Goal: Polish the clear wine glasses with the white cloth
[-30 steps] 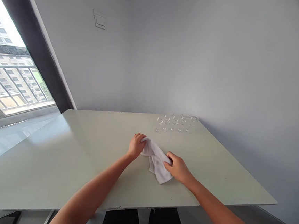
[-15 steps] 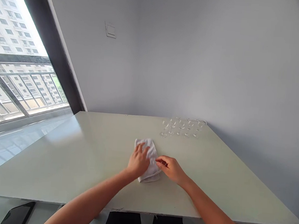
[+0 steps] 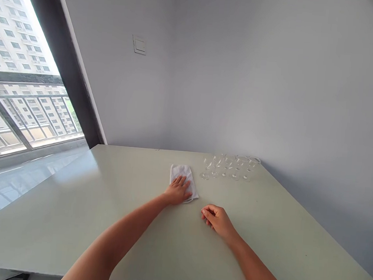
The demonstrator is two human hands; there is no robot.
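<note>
A second ago the white cloth (image 3: 181,171) was bunched and stretched between both hands; now it lies folded flat on the tabletop. It has moved away from the person since half a second ago, to just left of the stemmed wine glasses (image 3: 228,163). The left hand (image 3: 178,192), earlier gripping one end, now presses it with fingers spread. The right hand (image 3: 218,220) has let go and drawn back, loosely curled, to the near side of the glasses.
</note>
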